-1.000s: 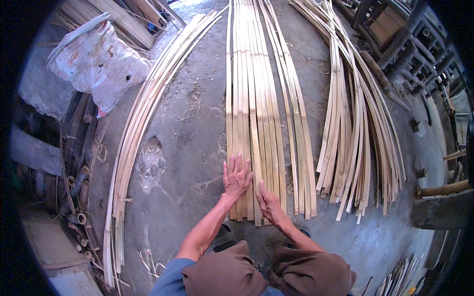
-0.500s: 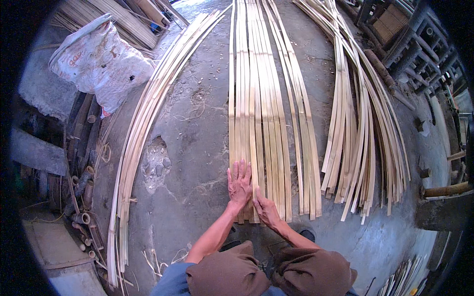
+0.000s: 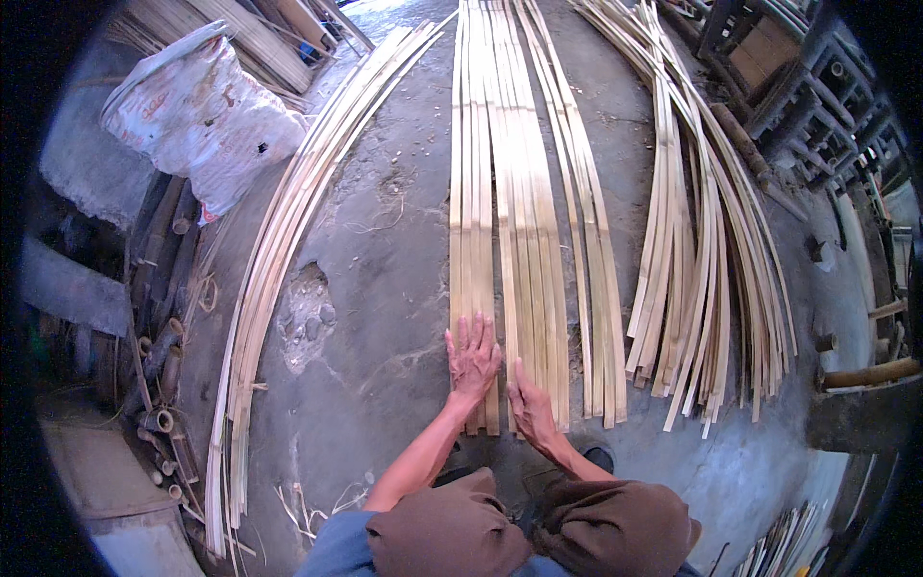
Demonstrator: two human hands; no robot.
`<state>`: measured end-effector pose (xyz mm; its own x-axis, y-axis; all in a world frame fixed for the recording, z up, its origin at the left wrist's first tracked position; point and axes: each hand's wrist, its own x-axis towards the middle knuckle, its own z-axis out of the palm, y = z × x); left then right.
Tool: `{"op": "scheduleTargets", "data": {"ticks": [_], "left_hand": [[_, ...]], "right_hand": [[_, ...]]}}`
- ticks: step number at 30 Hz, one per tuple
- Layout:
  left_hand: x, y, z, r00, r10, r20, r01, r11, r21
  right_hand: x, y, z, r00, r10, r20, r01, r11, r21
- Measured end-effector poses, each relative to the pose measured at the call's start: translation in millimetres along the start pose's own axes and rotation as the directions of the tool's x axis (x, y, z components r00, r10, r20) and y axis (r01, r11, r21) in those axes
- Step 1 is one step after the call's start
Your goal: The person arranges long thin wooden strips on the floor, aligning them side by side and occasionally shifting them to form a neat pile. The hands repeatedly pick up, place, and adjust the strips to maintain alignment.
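Note:
Long pale bamboo strips [image 3: 534, 240] lie side by side on the floor in front of me, running away from my knees. My left hand [image 3: 473, 361] rests flat on the near part of the left group of strips [image 3: 472, 231], its fingers stretched forward and slightly apart. Just to its right, my right hand [image 3: 536, 409] is closed at the near end of a strip along the left edge of the middle group. Its thumb side is up, and the curled fingers are partly hidden beneath. A narrow dark gap separates the two groups.
Further right lie a narrow row of strips [image 3: 598, 288] and a fanned, overlapping bundle [image 3: 707, 269]. A curved bundle [image 3: 264, 260] lies to the left, by a white sack [image 3: 202, 120] and bamboo poles [image 3: 168, 361]. The concrete floor has a broken patch [image 3: 308, 317].
My right hand has shifted slightly right, and a strip beside it now lies against the middle group. The gap beside my left hand is wider. My left hand has moved slightly right, still flat.

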<state>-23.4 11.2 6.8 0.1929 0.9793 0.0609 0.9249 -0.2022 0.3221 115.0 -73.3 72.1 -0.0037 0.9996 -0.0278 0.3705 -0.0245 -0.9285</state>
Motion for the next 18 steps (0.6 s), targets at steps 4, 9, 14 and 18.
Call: {"op": "scheduleTargets", "data": {"ticks": [4,9,14,18], "left_hand": [[-3,-6,2,0.999,0.036,-0.024,-0.037,0.999,-0.011],[-7,-5,1,0.998,0.063,-0.021,-0.063,0.998,0.022],[-10,-16,13,0.991,0.108,-0.074,-0.100,0.990,0.101],[-7,-5,5,0.990,0.142,-0.026,-0.140,0.988,0.057]], "right_hand": [[-11,39,11,0.999,-0.035,0.011,0.036,0.993,-0.117],[-19,78,22,0.984,0.080,0.161,-0.040,0.971,-0.236],[-3,35,14,0.949,0.188,0.253,-0.080,0.920,-0.383],[-9,54,20,0.989,-0.018,0.150,0.081,0.901,-0.426]]}}
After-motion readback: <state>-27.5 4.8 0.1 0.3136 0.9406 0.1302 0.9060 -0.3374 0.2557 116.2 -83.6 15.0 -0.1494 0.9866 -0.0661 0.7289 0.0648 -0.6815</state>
